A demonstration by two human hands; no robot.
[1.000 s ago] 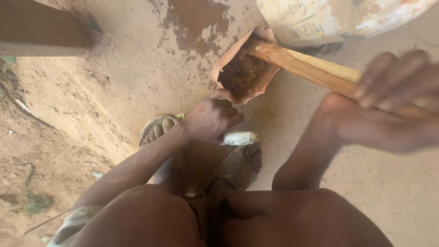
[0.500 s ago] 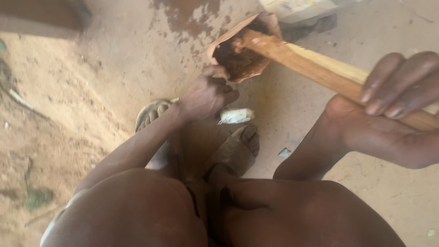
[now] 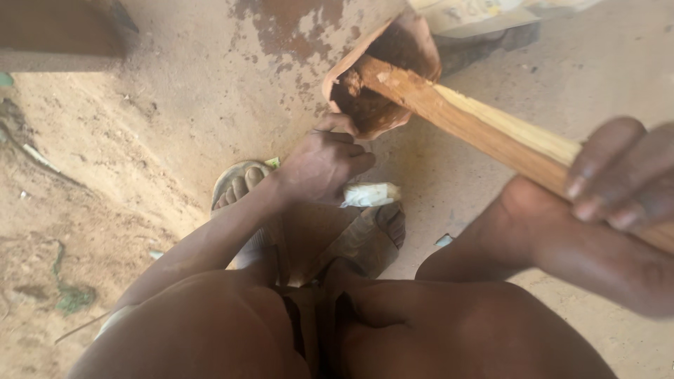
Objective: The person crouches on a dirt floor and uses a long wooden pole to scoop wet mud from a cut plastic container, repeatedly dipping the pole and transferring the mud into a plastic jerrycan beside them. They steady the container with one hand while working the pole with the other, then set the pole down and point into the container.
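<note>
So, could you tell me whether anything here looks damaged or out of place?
Yes: the clay pot that the left hand steadies is broken open, jagged-edged, with the wooden stick poking inside. A crumpled white wrapper litters the ground.

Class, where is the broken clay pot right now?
Head view, upper centre: the clay pot lies on the ground, left hand at its rim, wooden stick poking inside.

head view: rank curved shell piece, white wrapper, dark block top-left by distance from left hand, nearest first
From the left hand:
1. curved shell piece, fingers on its lower edge, just above.
2. white wrapper, just right of the hand; contact unclear.
3. dark block, far upper left.
</note>
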